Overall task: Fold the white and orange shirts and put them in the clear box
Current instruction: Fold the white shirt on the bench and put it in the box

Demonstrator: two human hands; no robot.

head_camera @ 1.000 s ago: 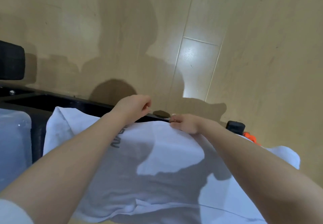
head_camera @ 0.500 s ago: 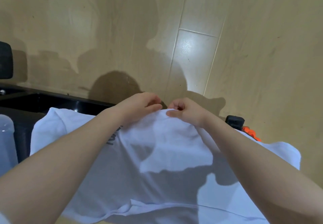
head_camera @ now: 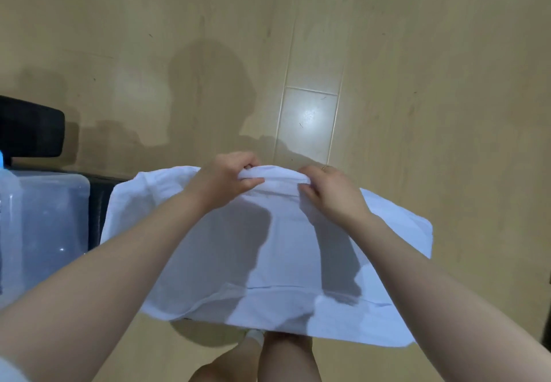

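Both hands grip the white shirt (head_camera: 268,250) along its far edge: the left hand (head_camera: 229,181) has its fingers curled over a bunched fold of cloth with the thumb pressed beneath, and the right hand (head_camera: 326,192), a ring on one finger, pinches the same edge just beside it. The two hands sit close together near the middle of that edge, with only a short hump of fabric between them.

From this grip the shirt spreads back toward the person and hangs down in front of the legs, its near hem lowest in the head view. Its long axis runs left to right, so loose cloth extends well past each hand, more of it on the right. The cloth looks thin, soft and lightly creased, and a seam line crosses it near the lower hem. Arm shadows fall over its middle.

The clear box (head_camera: 44,232) stands to the left, near the shirt's left edge, so the left hand is judged the nearer one for placing it. A black chair part (head_camera: 31,131) shows above the box. Pale wooden flooring (head_camera: 417,83) lies beyond. No orange shirt is visible.
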